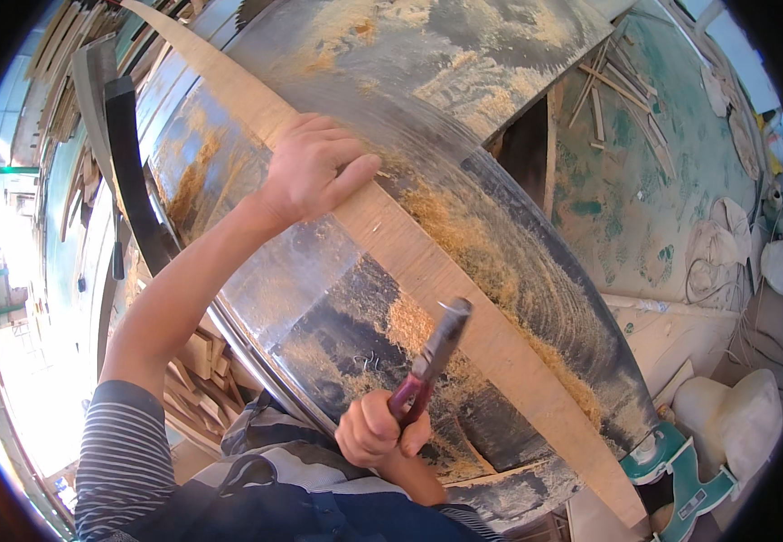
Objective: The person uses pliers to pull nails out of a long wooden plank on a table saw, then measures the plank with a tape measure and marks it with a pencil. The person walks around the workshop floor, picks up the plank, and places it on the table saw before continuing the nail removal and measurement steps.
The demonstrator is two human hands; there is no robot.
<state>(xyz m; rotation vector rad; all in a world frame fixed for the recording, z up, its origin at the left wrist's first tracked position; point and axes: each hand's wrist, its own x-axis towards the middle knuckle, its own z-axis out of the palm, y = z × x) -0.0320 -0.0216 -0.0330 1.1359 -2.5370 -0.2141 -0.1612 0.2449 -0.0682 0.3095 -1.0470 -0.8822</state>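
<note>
A long, pale wooden board (409, 255) lies diagonally across the metal table, from the far left to the near right. My left hand (319, 167) grips it on its upper half, fingers curled over the far edge. In front of me, my right hand (380, 429) is closed round the red handles of pliers (432, 350), whose metal jaws point up and to the right over the board. At the tip of the jaws shows a thin, curved bit of metal, too small to name. Several small bent wire pieces (367, 363) lie on the table left of the pliers.
Sawdust (464, 239) covers much of the metal table (310, 262). A dark curved bar (129, 158) rises at its left edge. Wood offcuts (197, 388) are piled below left. At the right are a green machine part (680, 483), a white sack (735, 411) and thin wood strips (622, 86).
</note>
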